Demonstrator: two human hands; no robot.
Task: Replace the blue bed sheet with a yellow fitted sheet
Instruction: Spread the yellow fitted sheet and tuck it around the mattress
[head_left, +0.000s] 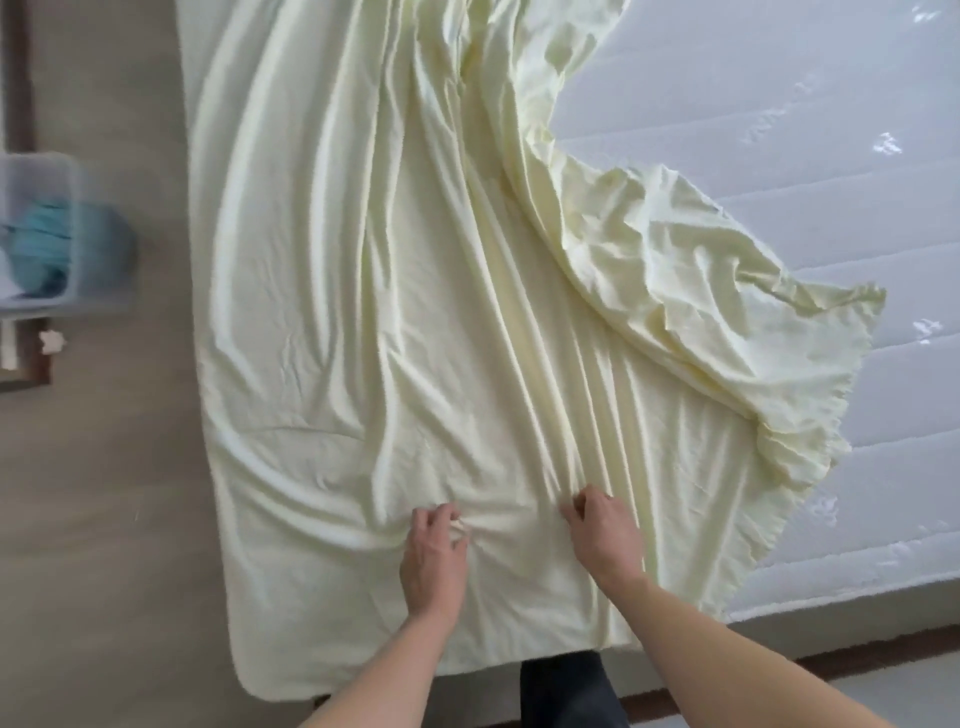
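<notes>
Both hands pinch the pale yellow fitted cotton sheet (395, 322): the left hand (434, 551) bunches a fold, and the right hand (605, 535), just beside it, grips a pleat. Beyond the right hand the sheet's gathered edge lies loose over the bare white quilted mattress (810, 156). Best to pull evenly, spreading that loose side toward the uncovered corner.

Pale yellow sheet (415, 312); white quilted mattress (831, 156); seemingly teal bundle (47, 244).
</notes>
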